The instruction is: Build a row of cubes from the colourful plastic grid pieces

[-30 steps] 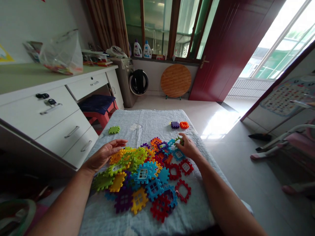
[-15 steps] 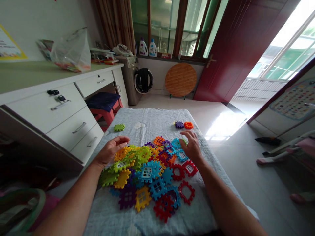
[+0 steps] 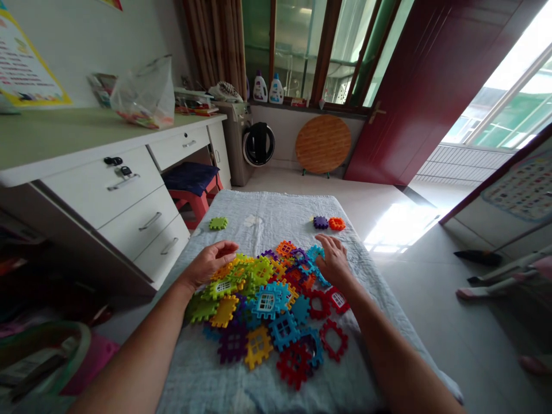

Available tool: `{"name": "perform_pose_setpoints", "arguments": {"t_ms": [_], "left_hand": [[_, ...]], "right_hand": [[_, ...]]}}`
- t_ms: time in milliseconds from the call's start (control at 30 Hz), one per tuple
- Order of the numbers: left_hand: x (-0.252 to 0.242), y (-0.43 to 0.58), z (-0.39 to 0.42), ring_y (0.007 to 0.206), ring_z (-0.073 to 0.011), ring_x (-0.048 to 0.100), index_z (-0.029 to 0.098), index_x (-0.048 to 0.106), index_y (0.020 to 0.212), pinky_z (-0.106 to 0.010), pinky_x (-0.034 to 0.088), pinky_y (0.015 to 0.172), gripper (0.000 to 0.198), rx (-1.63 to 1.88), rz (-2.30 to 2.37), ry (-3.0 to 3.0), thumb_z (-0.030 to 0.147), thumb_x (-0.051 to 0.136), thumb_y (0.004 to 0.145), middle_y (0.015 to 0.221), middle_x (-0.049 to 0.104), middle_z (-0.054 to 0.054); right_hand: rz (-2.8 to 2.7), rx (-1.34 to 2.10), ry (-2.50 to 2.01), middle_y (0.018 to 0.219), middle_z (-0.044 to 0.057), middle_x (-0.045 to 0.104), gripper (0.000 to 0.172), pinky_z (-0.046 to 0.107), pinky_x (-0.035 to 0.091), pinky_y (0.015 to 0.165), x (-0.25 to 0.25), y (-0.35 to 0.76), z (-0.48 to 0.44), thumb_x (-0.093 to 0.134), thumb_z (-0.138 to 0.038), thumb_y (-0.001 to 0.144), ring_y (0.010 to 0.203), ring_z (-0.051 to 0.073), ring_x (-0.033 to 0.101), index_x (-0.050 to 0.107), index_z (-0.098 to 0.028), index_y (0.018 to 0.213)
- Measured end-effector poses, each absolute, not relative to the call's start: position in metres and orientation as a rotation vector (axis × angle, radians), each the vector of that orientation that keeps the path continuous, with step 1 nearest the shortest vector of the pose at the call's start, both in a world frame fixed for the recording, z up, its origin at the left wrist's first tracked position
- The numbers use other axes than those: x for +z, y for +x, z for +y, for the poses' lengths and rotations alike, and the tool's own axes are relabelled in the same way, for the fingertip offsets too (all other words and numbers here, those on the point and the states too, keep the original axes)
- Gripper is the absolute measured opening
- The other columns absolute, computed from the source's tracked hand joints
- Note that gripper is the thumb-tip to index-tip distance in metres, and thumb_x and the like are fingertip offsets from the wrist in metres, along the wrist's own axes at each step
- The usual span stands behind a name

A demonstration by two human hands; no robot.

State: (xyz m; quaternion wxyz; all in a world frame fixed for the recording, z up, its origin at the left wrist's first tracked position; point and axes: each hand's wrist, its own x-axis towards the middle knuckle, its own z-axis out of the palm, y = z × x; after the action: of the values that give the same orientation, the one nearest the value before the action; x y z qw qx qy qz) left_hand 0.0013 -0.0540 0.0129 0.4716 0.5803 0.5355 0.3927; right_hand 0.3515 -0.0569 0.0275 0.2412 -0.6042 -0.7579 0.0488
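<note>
A heap of plastic interlocking building tiles lies on the cloth-covered table, notched at the edges, many with window-like openings. My left hand (image 3: 209,264) rests at the heap's left edge, fingers loosely curved, beside an orange-yellow tile (image 3: 223,270) and lime-green tiles (image 3: 261,270). Over the right side is my right hand (image 3: 334,261), its fingers spread above blue tiles (image 3: 315,253) and partly hiding them. Neither hand visibly holds anything. Nearer to me are a blue window tile (image 3: 266,301), a yellow tile (image 3: 259,347), a purple tile (image 3: 233,342) and red tiles (image 3: 294,365).
Apart from the heap, a green tile (image 3: 218,223) lies far left, with a purple tile (image 3: 320,222) and an orange tile (image 3: 337,223) far right. A white desk (image 3: 129,195) and a red stool (image 3: 196,204) stand left of the table (image 3: 276,208).
The view has turned slightly left, so the scene sits further right. My right hand has shifted left and lower over the blue tiles, covering a light-green bit seen before.
</note>
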Motion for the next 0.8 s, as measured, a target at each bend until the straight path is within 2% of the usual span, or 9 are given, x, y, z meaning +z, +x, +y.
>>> {"name": "perform_pose_setpoints", "arguments": {"t_ms": [100, 233, 400, 567, 700, 800], "left_hand": [[0.012, 0.001, -0.054, 0.097, -0.0249, 0.064, 0.016, 0.063, 0.102, -0.036, 0.051, 0.083, 0.049, 0.964, 1.317, 1.423, 0.05, 0.07, 0.067, 0.103, 0.068, -0.009], [0.011, 0.001, -0.054, 0.093, -0.0235, 0.065, 0.017, 0.064, 0.102, -0.036, 0.051, 0.084, 0.048, 0.958, 1.314, 1.431, 0.05, 0.07, 0.068, 0.101, 0.069, -0.008], [0.007, 0.0, -0.053, 0.097, -0.0239, 0.064, 0.017, 0.064, 0.104, -0.037, 0.049, 0.088, 0.047, 0.947, 1.328, 1.452, 0.049, 0.069, 0.07, 0.104, 0.068, -0.009], [0.006, 0.0, -0.052, 0.101, -0.0258, 0.063, 0.017, 0.064, 0.105, -0.038, 0.049, 0.091, 0.051, 0.938, 1.338, 1.453, 0.051, 0.07, 0.068, 0.106, 0.068, -0.01], [0.007, 0.0, -0.053, 0.1, -0.0257, 0.064, 0.017, 0.063, 0.104, -0.037, 0.05, 0.089, 0.05, 0.934, 1.349, 1.463, 0.052, 0.07, 0.068, 0.106, 0.068, -0.01], [0.007, 0.0, -0.053, 0.098, -0.0254, 0.064, 0.017, 0.064, 0.104, -0.036, 0.051, 0.087, 0.05, 0.93, 1.356, 1.473, 0.052, 0.069, 0.069, 0.105, 0.069, -0.009]], "right_hand": [[-2.133, 0.206, -1.824, 0.128, 0.011, 0.054, 0.055, 0.046, 0.029, 0.098, 0.021, 0.374, -0.05, 0.05, -0.018, 0.074, 0.12, 0.031, 0.04, 0.049, -0.019, 0.128], [-2.22, 0.205, -1.783, 0.126, 0.008, 0.056, 0.048, 0.043, 0.03, 0.096, 0.018, 0.381, -0.048, 0.054, -0.022, 0.074, 0.115, 0.028, 0.043, 0.053, -0.023, 0.122], [-2.212, 0.17, -1.665, 0.126, 0.007, 0.053, 0.034, 0.044, 0.028, 0.099, 0.02, 0.375, -0.05, 0.053, -0.017, 0.072, 0.118, 0.027, 0.04, 0.061, -0.024, 0.104], [-2.3, 0.285, -1.444, 0.132, 0.007, 0.049, 0.045, 0.045, 0.027, 0.101, 0.029, 0.37, -0.058, 0.055, -0.015, 0.068, 0.122, 0.027, 0.037, 0.059, -0.024, 0.112], [-2.407, 0.402, -1.226, 0.12, 0.007, 0.058, 0.048, 0.042, 0.031, 0.099, 0.029, 0.365, -0.061, 0.056, -0.013, 0.068, 0.111, 0.025, 0.047, 0.058, -0.022, 0.115], [-2.3, 0.424, -1.23, 0.102, 0.008, 0.064, 0.033, 0.036, 0.039, 0.09, 0.026, 0.366, -0.057, 0.048, -0.011, 0.075, 0.096, 0.021, 0.054, 0.062, -0.019, 0.104]]}}
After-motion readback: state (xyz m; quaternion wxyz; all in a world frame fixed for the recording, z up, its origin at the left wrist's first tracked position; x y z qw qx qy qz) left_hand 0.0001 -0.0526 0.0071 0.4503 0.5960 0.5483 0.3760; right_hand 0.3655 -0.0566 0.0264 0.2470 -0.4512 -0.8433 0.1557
